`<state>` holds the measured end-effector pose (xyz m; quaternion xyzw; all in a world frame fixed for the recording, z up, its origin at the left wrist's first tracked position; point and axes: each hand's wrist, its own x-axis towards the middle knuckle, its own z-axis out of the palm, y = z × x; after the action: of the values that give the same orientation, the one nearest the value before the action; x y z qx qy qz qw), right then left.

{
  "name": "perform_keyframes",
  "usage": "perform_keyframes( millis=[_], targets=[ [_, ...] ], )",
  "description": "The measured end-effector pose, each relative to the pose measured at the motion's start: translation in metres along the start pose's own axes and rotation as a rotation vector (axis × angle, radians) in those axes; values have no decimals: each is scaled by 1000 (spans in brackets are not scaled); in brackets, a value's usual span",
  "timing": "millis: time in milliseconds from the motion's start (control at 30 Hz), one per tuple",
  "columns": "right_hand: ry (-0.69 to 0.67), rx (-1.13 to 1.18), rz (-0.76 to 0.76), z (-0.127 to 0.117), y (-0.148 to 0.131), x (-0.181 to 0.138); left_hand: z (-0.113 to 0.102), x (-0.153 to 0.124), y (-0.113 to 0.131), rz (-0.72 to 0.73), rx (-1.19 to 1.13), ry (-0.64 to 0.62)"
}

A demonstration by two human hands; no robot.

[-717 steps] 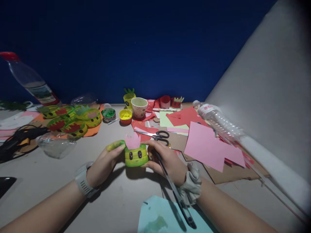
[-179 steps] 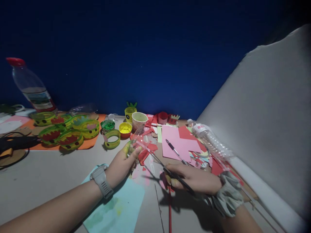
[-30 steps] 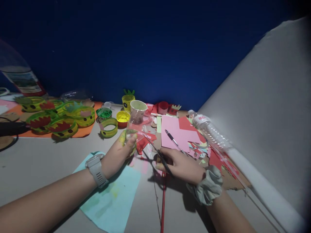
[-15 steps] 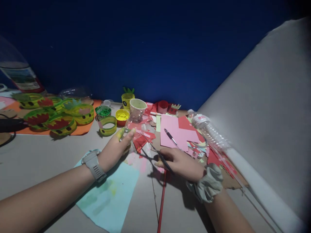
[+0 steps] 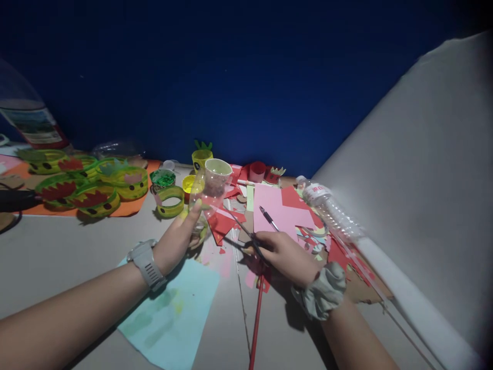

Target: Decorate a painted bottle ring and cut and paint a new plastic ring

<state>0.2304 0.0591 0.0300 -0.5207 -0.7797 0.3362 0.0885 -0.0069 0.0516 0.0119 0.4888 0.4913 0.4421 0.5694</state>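
Clear plastic bottle piece point(image 5: 208, 194): transparent, glinting faintly, being held just beyond the pale blue sheet's point(image 5: 173, 313) far edge, the left hand point(image 5: 175, 239) grip clamping on its base. Right hand point(image 5: 283, 254), right of the sheet, grip wrapping around scissors point(image 5: 239, 230), blades pointing at the piece. Piece sitting higher than half a second earlier. Its outline is blurring into clutter; scissor handles hiding under fingers.

A dim grey tabletop point(image 5: 57, 257) meets a dark blue wall point(image 5: 231, 77) behind it; right of the tabletop slants a grey panel point(image 5: 423, 154).
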Motion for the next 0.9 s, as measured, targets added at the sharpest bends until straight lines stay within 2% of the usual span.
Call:
perform_keyframes(
  millis=[167, 267, 367, 433, 500, 600, 733, 900],
  targets=[
    [172, 232, -72, 10, -6, -1, 4, -5, -5, -42, -158, -169],
    [373, 407, -119, 20, -6, -2, 6, -9, -6, -43, -121, -289],
    [548, 511, -178, 25, -5, -4, 6, -13, -5, 38, 47, -208],
    [589, 463, -137, 24, -6, -5, 6, -14, -2, 101, 201, -123],
    [597, 370, -53, 23, -8, -5, 6, -14, 1, 139, 267, -79],
    [569, 334, 1, 22, -10, -4, 7, -15, 3, 127, 193, -31],
    [513, 352, -38, 27, -8, 0, 6, -14, -4, 87, 105, 60],
    [366, 464, -91, 33, -6, 0, 3, -8, -7, 209, 114, 180]
  ],
)
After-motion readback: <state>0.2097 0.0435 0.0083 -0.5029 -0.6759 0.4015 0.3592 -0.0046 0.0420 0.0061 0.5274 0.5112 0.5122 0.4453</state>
